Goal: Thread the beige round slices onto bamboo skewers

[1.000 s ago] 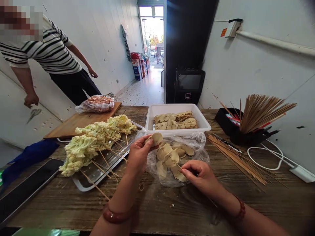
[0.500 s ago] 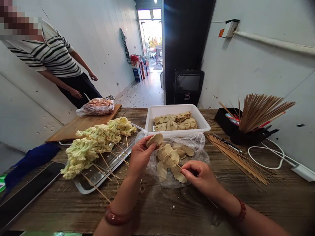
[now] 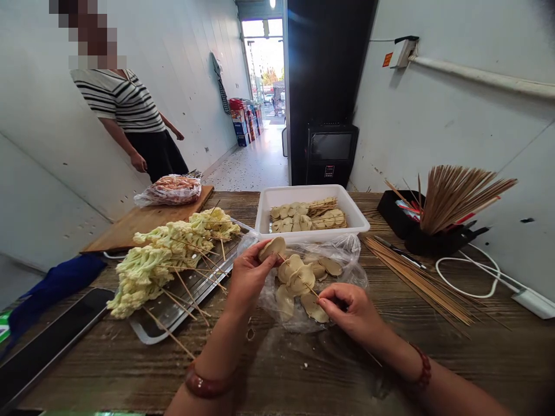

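Observation:
My left hand [image 3: 249, 276] pinches a thin, pale round slice [image 3: 273, 247], possibly potato, at the tip of a wooden skewer [image 3: 314, 292]. Two or so similar threaded slices [image 3: 299, 276] sit along the middle of that skewer. Its lower end is gripped between the thumb and fingers of my right hand [image 3: 352, 307]. Just below the skewer, loose slices [image 3: 315, 307] lie on a clear plastic bag [image 3: 264, 300] on the wooden table. Whether the skewer tip has gone through the slice in my left hand is hard to make out.
Behind the bag stands a white tub [image 3: 359, 222] of skewered slices. Cauliflower skewers [image 3: 151, 266] fill a metal tray [image 3: 151, 332] at left. Loose skewers [image 3: 420, 283] lie right, near a black holder [image 3: 427, 241] of skewers. A person [image 3: 134, 115] stands beyond the cutting board [image 3: 108, 234].
The person in the striped top has shifted to the right and stands more upright. Both my hands, the skewer and the slices stay almost where they were.

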### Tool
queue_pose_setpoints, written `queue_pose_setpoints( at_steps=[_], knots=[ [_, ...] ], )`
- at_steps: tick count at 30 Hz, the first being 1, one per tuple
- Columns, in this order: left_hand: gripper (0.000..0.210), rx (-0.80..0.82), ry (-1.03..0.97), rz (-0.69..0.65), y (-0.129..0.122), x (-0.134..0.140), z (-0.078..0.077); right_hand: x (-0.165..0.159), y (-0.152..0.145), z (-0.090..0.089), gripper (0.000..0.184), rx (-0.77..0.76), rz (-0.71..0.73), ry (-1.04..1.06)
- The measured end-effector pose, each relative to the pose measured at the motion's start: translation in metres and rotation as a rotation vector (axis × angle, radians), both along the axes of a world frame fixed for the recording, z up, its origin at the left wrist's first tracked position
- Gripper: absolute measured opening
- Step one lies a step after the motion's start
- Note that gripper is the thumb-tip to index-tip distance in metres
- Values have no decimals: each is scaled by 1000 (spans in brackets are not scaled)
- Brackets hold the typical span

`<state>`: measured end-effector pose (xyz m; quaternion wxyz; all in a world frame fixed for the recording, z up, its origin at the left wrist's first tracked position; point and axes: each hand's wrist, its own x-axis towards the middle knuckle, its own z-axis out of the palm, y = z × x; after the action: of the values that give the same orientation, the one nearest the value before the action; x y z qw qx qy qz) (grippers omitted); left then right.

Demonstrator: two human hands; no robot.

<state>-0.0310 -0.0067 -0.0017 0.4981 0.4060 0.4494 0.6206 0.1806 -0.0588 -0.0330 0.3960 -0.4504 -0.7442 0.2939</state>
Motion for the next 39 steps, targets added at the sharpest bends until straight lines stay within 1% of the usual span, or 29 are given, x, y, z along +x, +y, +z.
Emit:
queue_pose_setpoints(
  at_steps=[4,8,16,22,29,34,39],
  knots=[
    [40,1,-5,-24,-1,1,3,0,0,1,19,-2,-2,4],
    [35,-36,-52,-51,-2,0,6,0,-1,3,19,27,-4,-5],
    [31,-82,-221,-45,2,-4,2,1,-1,-2,19,80,46,-9],
    [25,-75,-172,-6,2,-7,5,2,-1,0,19,99,58,-37],
    [23,-83,-72,-25,0,-10,8,4,-2,-2,19,134,66,-64],
    [26,-103,-110,-79,1,-12,5,4,-2,-3,19,138,73,-58],
    [28,-169,-203,-126,2,-15,2,4,-2,-2,19,165,80,-57]
  ],
)
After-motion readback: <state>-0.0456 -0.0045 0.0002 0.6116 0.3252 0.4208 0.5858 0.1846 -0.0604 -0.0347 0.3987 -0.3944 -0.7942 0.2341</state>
